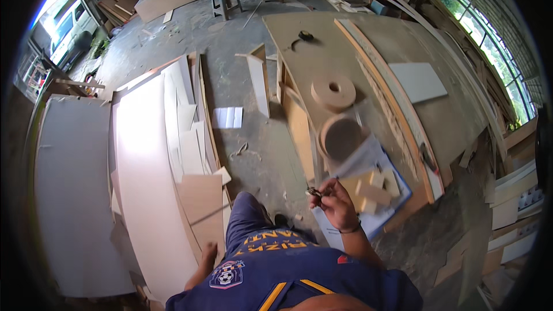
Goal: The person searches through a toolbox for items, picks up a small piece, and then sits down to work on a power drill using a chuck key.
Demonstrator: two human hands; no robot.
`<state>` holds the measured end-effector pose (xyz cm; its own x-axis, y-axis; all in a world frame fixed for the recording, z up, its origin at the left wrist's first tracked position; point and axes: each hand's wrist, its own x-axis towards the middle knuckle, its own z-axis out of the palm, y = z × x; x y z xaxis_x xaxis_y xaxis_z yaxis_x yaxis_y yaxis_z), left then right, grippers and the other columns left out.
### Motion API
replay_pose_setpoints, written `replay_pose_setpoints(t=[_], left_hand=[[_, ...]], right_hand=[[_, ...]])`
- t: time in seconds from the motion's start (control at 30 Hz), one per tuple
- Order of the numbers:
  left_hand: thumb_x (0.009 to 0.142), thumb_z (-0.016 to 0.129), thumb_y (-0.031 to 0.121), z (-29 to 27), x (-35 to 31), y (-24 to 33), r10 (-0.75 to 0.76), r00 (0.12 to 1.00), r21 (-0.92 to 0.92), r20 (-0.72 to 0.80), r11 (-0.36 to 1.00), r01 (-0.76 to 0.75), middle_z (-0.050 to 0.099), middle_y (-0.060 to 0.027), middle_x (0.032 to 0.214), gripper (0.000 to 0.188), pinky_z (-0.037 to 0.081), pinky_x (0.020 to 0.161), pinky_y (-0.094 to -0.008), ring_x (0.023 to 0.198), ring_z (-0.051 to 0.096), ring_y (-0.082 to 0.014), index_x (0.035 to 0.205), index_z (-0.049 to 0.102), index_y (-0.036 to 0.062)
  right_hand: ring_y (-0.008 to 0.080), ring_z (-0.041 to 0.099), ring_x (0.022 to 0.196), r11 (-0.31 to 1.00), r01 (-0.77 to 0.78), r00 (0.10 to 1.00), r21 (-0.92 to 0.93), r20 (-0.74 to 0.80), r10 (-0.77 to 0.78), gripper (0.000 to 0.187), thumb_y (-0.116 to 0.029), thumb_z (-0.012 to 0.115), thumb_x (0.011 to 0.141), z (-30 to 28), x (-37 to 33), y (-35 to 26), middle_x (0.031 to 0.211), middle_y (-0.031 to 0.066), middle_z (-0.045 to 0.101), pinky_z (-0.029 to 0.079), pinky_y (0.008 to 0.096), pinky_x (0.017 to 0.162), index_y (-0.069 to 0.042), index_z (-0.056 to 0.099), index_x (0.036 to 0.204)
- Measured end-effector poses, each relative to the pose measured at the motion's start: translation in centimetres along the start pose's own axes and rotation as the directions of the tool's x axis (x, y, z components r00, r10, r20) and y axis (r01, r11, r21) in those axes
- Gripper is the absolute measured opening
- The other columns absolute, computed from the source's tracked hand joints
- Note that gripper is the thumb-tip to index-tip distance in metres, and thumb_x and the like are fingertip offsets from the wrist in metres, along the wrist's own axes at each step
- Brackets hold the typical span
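Observation:
My right hand (337, 204) is closed, its fingertips pinching a small dark metal piece (313, 192) whose kind I cannot make out. Beneath that hand, papers on a blue-edged clipboard (371, 152) carry several small pale wood blocks (373, 192). Just beyond stand two rolls of brown edge banding, one lying flat (333, 90) and one showing its wide hollow (344, 137). My left hand (209, 252) hangs low beside a light brown board (201, 204) on the stacked panels; its fingers are mostly hidden.
On the large brown worktable (288, 31) lie a tape measure (305, 35), a long wood-edged strip (386, 92) and a white panel (417, 82). Long white panels (147, 184) fill the left side. Two stools (224, 1) stand far off. Paper (228, 117) lies on the floor.

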<state>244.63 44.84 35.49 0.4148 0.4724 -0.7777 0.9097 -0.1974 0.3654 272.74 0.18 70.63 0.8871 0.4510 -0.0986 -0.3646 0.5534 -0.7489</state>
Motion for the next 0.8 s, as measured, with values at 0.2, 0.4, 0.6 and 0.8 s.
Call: replay_pose_setpoints(t=[0.2, 0.4, 0.6, 0.8], left_hand=[[0.086, 0.056, 0.035, -3.5, 7.3, 4.1, -0.374, 0.926, 0.092, 0.049, 0.925, 0.369, 0.063, -0.0137, 0.078, 0.039, 0.05, 0.062, -0.0381, 0.072, 0.062, -0.0226, 0.105, 0.063, 0.0015], [0.086, 0.055, 0.034, -15.8, 26.5, 22.7, -0.078, 0.995, 0.15, -0.055, 0.985, 0.086, 0.065, -0.0154, 0.08, 0.038, 0.05, 0.068, -0.0396, 0.077, 0.063, -0.0256, 0.102, 0.064, 0.0014], [0.091, 0.053, 0.034, -28.6, 35.0, 65.6, 0.537, 0.83, -0.316, -0.151, 0.769, -0.555, 0.066, -0.0041, 0.094, 0.035, 0.046, 0.064, -0.0276, 0.079, 0.062, -0.0151, 0.11, 0.062, 0.0052], [0.093, 0.055, 0.036, -35.9, 39.4, 90.6, 0.709, 0.704, -0.399, -0.046, 0.633, -0.664, 0.065, -0.0056, 0.103, 0.042, 0.047, 0.068, -0.0277, 0.084, 0.063, -0.0144, 0.121, 0.055, 0.0053]], right_hand=[[0.0103, 0.046, 0.066, 0.997, 0.038, 0.992, -0.071, -0.115, -0.046, 0.017, 0.0, 0.053, 0.087, 1.7, 16.8, 0.0, 0.079, 0.0031, 0.046, 0.042, 0.0274, 0.064, -0.007, 0.04, 0.095], [0.009, 0.04, 0.056, 0.973, -0.213, 0.969, -0.083, -0.149, 0.199, 0.016, -0.018, 0.048, 0.096, 7.6, 40.8, 2.0, 0.067, 0.0001, 0.046, 0.038, 0.0272, 0.052, -0.005, 0.057, 0.1], [0.014, 0.057, 0.067, 0.979, -0.103, 0.988, 0.177, -0.096, 0.121, 0.022, -0.025, 0.049, 0.097, 10.5, 61.4, 0.6, 0.073, 0.0032, 0.056, 0.049, 0.0323, 0.065, -0.007, 0.058, 0.106], [0.0158, 0.057, 0.075, 0.944, 0.08, 0.997, 0.319, -0.033, -0.073, 0.025, -0.024, 0.047, 0.098, 9.0, 80.7, -3.2, 0.082, 0.0046, 0.059, 0.051, 0.0355, 0.072, -0.006, 0.055, 0.113]])
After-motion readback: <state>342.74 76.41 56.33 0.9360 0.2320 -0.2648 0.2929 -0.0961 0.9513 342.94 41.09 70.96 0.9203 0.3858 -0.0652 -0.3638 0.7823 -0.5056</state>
